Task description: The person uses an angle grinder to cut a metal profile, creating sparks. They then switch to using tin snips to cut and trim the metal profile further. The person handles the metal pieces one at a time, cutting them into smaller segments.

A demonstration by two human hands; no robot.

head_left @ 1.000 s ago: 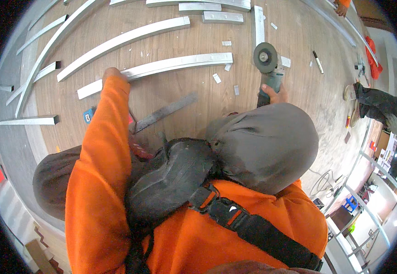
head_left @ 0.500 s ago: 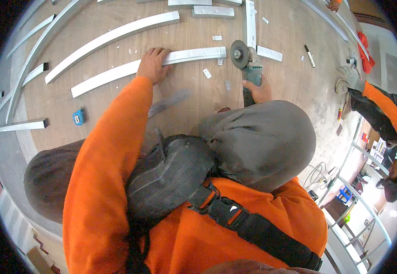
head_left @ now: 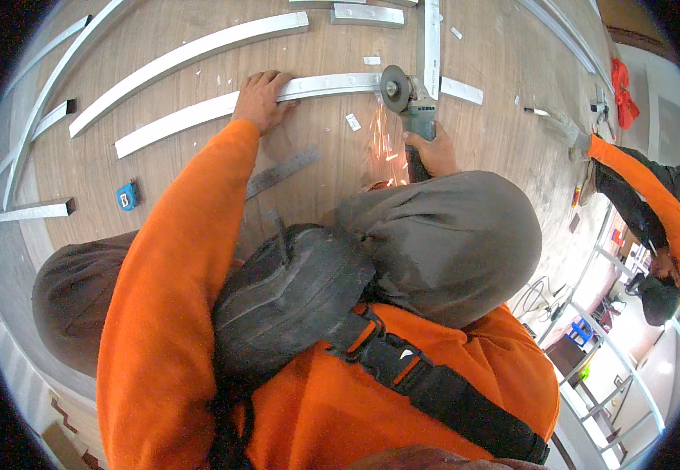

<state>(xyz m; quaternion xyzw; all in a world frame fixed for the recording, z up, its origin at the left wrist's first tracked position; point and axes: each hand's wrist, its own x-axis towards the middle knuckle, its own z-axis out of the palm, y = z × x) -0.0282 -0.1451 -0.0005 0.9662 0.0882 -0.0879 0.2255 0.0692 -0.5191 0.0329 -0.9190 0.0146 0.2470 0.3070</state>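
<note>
My left hand (head_left: 263, 100) is closed over a long silvery metal tube (head_left: 175, 127) lying on the wood-patterned floor. My right hand (head_left: 434, 150) grips an angle grinder (head_left: 420, 117) by its body. The grinder's disc (head_left: 395, 88) meets the tube's right end, and orange sparks (head_left: 384, 141) spray down toward my knee. Right of the disc, a short metal piece (head_left: 462, 91) lies beside an upright-running tube (head_left: 431, 47). A flat metal ruler (head_left: 285, 171) rests below my left hand, partly hidden by my sleeve.
A blue tape measure (head_left: 127, 197) lies at the left. More metal tubes (head_left: 191, 66) are spread across the floor, with small white scraps (head_left: 353, 122) among them. At the right, a co-worker's gloved hand (head_left: 567, 129) is at a marker (head_left: 535, 111). Cables (head_left: 539, 294) lie lower right.
The grinder has shifted slightly left and up onto the tube's end, and sparks have appeared. The co-worker's gloved hand has moved left to the marker. My left hand stays on the tube.
</note>
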